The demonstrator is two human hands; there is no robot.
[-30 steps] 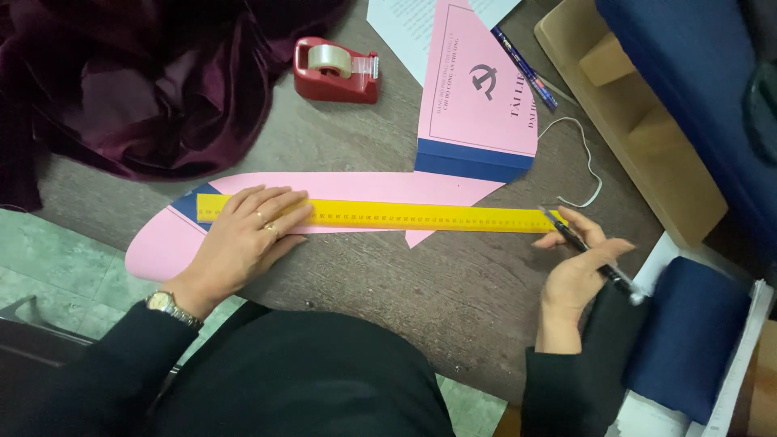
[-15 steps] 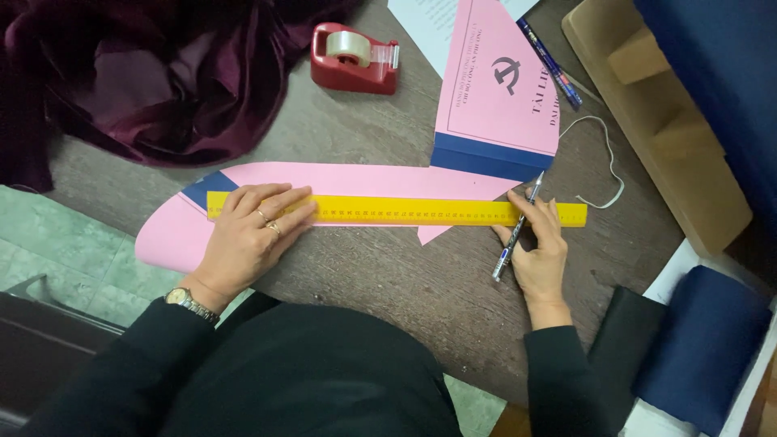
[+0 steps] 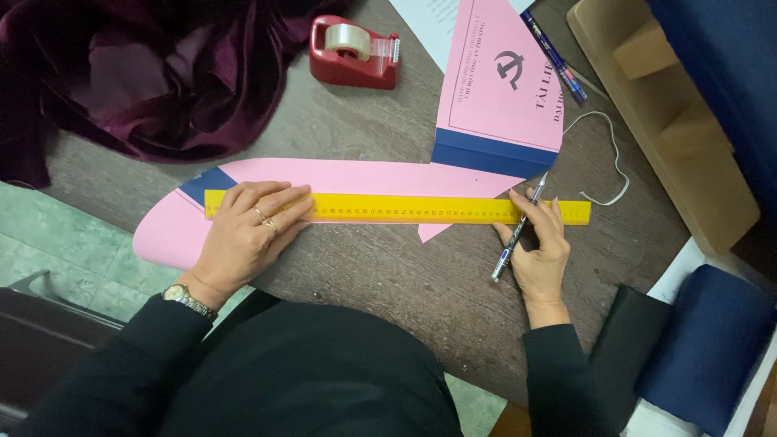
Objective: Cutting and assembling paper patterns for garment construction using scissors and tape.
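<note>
On a brown bench (image 3: 388,275), the left hand (image 3: 247,235) presses flat on a yellow ruler (image 3: 396,209) over pink paper (image 3: 356,176); right hand (image 3: 538,243) fingers grip a pen (image 3: 518,228) at its edge.

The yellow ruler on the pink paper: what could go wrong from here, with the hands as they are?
1. The left hand presses only one end of the yellow ruler; the far end may pivot when the pen in the right hand pushes against it, bending the line.
2. The pink paper curves over the table edge, so it could slide under the ruler.
3. The pen tip sits close to the blue-edged pink folder, which might get marked.
</note>
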